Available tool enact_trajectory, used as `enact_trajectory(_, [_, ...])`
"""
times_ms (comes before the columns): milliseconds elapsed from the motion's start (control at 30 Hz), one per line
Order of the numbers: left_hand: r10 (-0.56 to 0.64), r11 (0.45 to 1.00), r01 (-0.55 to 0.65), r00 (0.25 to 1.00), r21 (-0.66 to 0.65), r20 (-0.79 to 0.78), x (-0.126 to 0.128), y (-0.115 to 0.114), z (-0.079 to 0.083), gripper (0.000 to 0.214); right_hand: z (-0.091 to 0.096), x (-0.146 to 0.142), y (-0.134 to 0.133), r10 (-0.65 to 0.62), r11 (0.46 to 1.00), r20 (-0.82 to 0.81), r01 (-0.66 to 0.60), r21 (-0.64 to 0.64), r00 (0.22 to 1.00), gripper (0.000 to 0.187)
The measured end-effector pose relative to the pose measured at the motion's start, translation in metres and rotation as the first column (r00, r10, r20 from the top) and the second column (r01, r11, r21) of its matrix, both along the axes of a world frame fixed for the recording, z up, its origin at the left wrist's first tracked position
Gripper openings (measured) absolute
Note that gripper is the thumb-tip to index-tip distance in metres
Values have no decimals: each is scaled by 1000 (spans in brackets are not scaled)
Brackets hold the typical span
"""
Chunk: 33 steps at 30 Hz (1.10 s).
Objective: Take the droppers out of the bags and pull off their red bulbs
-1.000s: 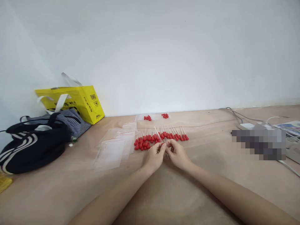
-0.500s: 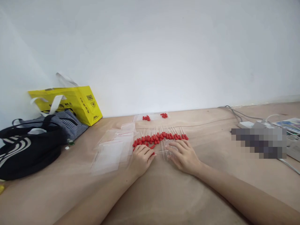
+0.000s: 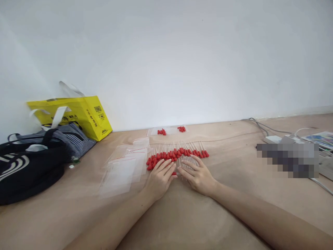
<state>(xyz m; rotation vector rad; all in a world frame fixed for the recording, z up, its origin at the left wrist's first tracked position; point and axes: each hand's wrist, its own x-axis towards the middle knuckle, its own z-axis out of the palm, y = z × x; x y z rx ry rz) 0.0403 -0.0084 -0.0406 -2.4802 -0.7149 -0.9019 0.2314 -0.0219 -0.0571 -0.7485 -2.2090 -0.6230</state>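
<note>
A plain white wall (image 3: 166, 52) is filling the upper half of the view, and below it a brown worktop (image 3: 182, 222) is stretching from the near edge to the wall.

Two bare forearms are coming in from the near edge. The left hand (image 3: 159, 177) and the right hand (image 3: 199, 175) are lying side by side near the middle of the worktop, palms down and fingers stretched flat and a little apart. They are clasping nothing. Their fingertips are nearly meeting.

At the far left corner, dark striped bags (image 3: 28, 166) are lying in a heap. A yellow bag (image 3: 78, 113) is leaning behind them; it is carrying a QR code (image 3: 97, 109) and some dark print that is too small to read.

Clear pouches (image 3: 122, 172) are lying in a loose stack just left of the left hand.

A row of droppers (image 3: 179, 152) is running parallel to the far edge, just beyond the fingertips of both hands. The red bulbs are forming one line. The thin clear stems are pointing toward the wall, so each long axis is going from the near edge to the far edge. The left fingertips are touching the nearest bulbs.

One single dropper (image 3: 174, 173) is lying crosswise between the hands, with its red bulb at the left fingertips and its stem toward the right hand. Whether the fingers are pressing on it, I cannot tell.
</note>
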Motion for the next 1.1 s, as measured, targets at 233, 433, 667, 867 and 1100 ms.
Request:
enact_trajectory(233, [-32,999,31,998,-12,-51,-2,-3,1,19,1,2,-1,-1,999,-3,1,-33,1000,21])
enact_trajectory(433, [-46,999,46,997,-4,-68,-9,-6,1,17,-1,5,-5,14,1000,-34,-14,-7,999,18])
enact_trajectory(667, [-20,1000,20,997,-7,-74,-12,-9,6,15,-1,4,-6,18,1000,-58,-18,-6,998,18])
enact_trajectory(867, [-22,999,20,997,-27,-69,-15,-10,9,15,-2,5,-6,25,1000,-46,-25,1,999,18])
enact_trajectory(1100, [-32,998,28,997,-59,-74,-15,-12,12,19,-1,4,-8,27,1000,-52,-26,2,998,19])
